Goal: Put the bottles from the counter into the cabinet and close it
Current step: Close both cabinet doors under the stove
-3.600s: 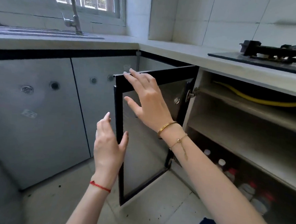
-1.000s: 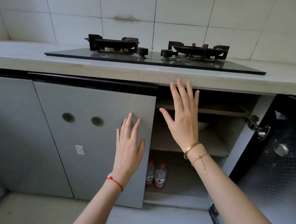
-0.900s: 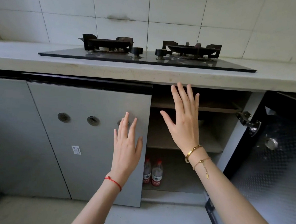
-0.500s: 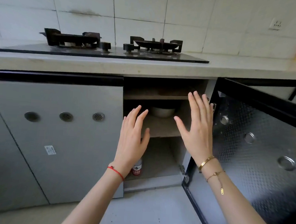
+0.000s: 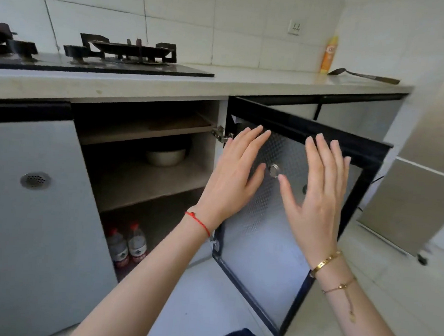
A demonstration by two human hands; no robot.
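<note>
Cabinet (image 5: 147, 179) at frame centre, interior exposed; right door (image 5: 285, 223) swung open at centre right. Left hand (image 5: 230, 178) and right hand (image 5: 317, 199) raised before door panel, fingers spread, gripping nothing; contact with panel indeterminable. Two bottles (image 5: 126, 247) upright, side by side, bottom compartment, lower left of centre.

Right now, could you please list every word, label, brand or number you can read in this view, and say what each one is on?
No text here is legible.
Water bottles on the cabinet's bottom shelf: red-and-white labels, print too blurred to read.
Orange bottle on the counter: a red label patch, characters too small to read.
Gold bangle on the right wrist: dark marks, unreadable.
Wall socket: slots only, no lettering visible.
</note>
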